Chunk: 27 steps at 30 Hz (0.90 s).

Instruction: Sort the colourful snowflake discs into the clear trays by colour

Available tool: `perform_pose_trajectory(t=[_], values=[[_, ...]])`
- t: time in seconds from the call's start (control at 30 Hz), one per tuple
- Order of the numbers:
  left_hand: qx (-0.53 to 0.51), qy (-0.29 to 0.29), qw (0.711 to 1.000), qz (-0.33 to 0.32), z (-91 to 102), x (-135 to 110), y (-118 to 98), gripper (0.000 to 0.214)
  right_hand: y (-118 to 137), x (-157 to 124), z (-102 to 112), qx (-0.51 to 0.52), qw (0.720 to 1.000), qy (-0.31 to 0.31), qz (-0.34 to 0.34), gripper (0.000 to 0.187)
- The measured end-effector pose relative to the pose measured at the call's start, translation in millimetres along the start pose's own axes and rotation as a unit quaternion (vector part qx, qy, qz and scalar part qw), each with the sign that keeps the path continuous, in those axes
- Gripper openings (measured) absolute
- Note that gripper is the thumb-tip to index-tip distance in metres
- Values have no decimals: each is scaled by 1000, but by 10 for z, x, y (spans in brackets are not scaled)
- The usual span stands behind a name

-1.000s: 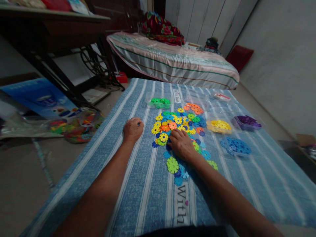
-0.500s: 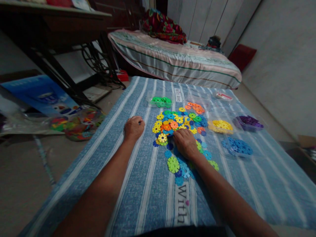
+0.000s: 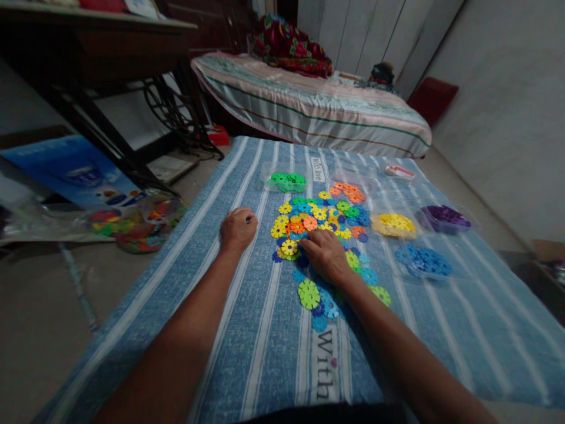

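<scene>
On the blue striped cloth (image 3: 265,353) the left hand (image 3: 237,228) rests curled in a tight fist, just left of the mixed pile of plastic discs (image 3: 318,215); the right hand (image 3: 327,258) lies palm down on that pile, fingers bent onto the discs (whether they pinch any is hidden); 5 single-colour heaps lie beyond and to the right: green (image 3: 288,181), orange (image 3: 348,191), yellow (image 3: 394,224), purple (image 3: 444,217), blue (image 3: 424,261).

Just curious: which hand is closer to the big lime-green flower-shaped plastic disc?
Right. The right hand rests just beyond the lime-green disc; the left hand, fisted, lies farther off to its left.
</scene>
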State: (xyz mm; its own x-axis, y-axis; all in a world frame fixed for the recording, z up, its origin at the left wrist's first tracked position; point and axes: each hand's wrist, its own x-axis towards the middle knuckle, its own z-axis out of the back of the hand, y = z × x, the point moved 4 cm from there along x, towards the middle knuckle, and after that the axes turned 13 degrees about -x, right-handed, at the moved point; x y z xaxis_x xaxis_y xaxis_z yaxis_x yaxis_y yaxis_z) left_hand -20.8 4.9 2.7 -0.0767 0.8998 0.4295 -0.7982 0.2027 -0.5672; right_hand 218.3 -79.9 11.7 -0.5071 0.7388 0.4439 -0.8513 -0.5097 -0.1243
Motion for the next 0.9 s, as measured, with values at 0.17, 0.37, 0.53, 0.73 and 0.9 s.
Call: perform_pose_trajectory(t=[0.17,0.37,0.53,0.73,0.9], values=[[0,5,1000,-5,-1,5,7,17,-44,-17,52,-10,998,-7,-56,24],[0,5,1000,0,7,5,1,17,-223,-142,177,57,985,-42,-156,24],[-3,2,1000,0,14,4,-15,18,-429,-325,436,109,966,-113,-207,24],[-4,4,1000,2,-1,3,2,17,-1145,-842,994,-87,926,-211,-299,23],[3,11,1000,6,4,16,-9,20,-1385,-1165,1243,-195,886,-203,-368,26]])
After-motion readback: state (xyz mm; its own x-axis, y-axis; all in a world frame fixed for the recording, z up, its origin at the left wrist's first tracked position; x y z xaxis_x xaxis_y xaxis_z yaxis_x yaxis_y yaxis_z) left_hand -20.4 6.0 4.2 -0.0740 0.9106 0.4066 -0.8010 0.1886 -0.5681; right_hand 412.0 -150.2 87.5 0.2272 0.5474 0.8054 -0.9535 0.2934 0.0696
